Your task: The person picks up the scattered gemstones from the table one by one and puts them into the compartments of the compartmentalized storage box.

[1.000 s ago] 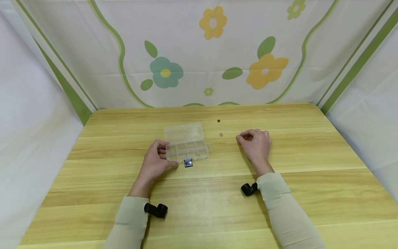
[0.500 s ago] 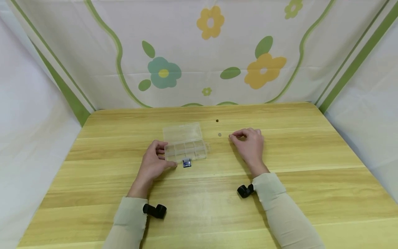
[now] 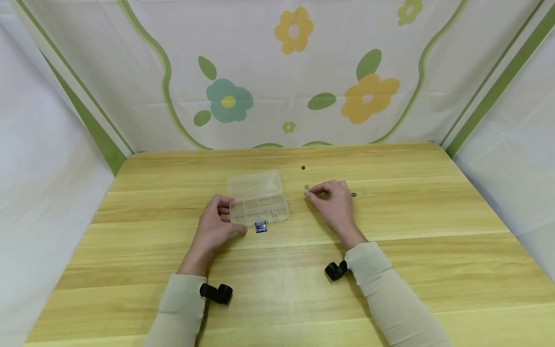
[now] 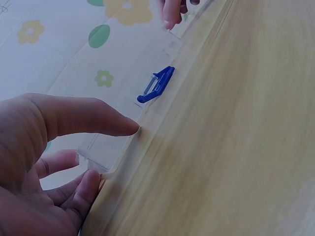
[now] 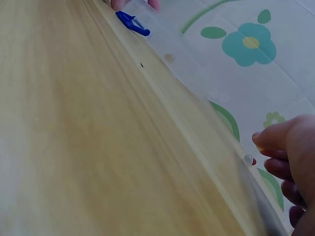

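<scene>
A clear plastic compartment box [image 3: 264, 208] stands on the table with its lid [image 3: 253, 185] folded back and its blue latch [image 3: 260, 226] hanging at the front. My left hand [image 3: 215, 222] holds its left end, thumb along the front wall and fingers round the side. To the right of the box, my right hand [image 3: 335, 204] pinches a tiny dark bead between thumb and index fingertip; the fingers mostly hide it. Just beyond those fingertips lies a clear bead [image 3: 306, 187], and a dark bead [image 3: 303, 167] sits farther back. One bead [image 5: 170, 57] shows inside the box in the right wrist view.
Right of my right hand lie a dark green bead [image 3: 353, 194] and a clear bead [image 3: 363, 191]. A tiny dark speck [image 3: 298, 243] marks the wooden table [image 3: 277, 294]. A flowered cloth [image 3: 269, 72] hangs behind the table's far edge.
My right hand has moved left toward the box, its thumb and index finger still pinched. The two beads to its right have come into sight. My left hand and the box have stayed in place.
</scene>
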`<action>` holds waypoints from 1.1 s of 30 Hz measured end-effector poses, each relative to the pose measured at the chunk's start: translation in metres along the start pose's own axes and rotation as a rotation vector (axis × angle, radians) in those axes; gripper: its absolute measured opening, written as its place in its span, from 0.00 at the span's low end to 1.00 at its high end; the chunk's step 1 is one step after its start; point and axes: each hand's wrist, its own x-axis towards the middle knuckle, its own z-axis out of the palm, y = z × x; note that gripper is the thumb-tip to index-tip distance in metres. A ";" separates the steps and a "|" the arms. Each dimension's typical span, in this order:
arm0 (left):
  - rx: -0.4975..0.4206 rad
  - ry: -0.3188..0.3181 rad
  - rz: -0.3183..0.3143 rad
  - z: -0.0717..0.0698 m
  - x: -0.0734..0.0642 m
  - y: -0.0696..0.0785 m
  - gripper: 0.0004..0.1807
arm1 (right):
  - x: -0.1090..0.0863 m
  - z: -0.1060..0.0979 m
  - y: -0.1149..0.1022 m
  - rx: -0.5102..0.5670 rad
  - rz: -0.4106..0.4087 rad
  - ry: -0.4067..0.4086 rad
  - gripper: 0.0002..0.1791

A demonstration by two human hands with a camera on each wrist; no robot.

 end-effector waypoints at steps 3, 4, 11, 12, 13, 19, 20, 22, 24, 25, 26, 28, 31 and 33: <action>0.002 0.001 0.003 0.000 0.001 -0.001 0.42 | 0.000 0.004 -0.002 0.044 0.004 -0.036 0.06; 0.003 0.002 0.005 0.000 0.000 -0.001 0.42 | 0.000 0.005 -0.003 0.056 0.007 -0.047 0.05; -0.004 0.002 0.002 0.002 0.000 0.000 0.42 | -0.004 0.011 -0.010 0.142 0.106 -0.144 0.06; -0.005 0.003 0.003 0.002 0.000 0.000 0.42 | -0.004 0.012 -0.011 0.165 0.128 -0.157 0.06; -0.006 0.003 0.002 0.002 0.000 0.001 0.42 | -0.005 0.013 -0.012 0.179 0.143 -0.170 0.06; -0.003 0.004 0.002 0.003 -0.001 0.000 0.42 | -0.007 0.021 -0.020 0.237 0.166 -0.229 0.07; -0.005 0.003 0.002 0.003 -0.001 0.000 0.42 | -0.008 0.022 -0.021 0.241 0.167 -0.233 0.07; -0.009 0.002 0.000 0.003 -0.002 0.000 0.42 | -0.008 0.025 -0.023 0.244 0.169 -0.233 0.07; -0.012 0.003 0.001 0.003 -0.002 -0.001 0.42 | -0.008 0.027 -0.025 0.248 0.172 -0.226 0.06; -0.013 0.004 0.002 0.004 -0.002 0.000 0.42 | -0.008 0.028 -0.026 0.250 0.173 -0.223 0.06; -0.015 0.005 0.002 0.004 -0.002 0.000 0.42 | -0.008 0.029 -0.026 0.248 0.174 -0.221 0.06; -0.017 0.005 0.001 0.004 -0.001 0.000 0.42 | -0.008 0.031 -0.027 0.247 0.172 -0.219 0.06; -0.019 0.007 0.006 0.004 -0.001 0.000 0.42 | -0.008 0.033 -0.029 0.245 0.163 -0.220 0.05; -0.017 0.009 0.010 0.004 -0.001 0.000 0.42 | -0.008 0.033 -0.030 0.245 0.157 -0.219 0.05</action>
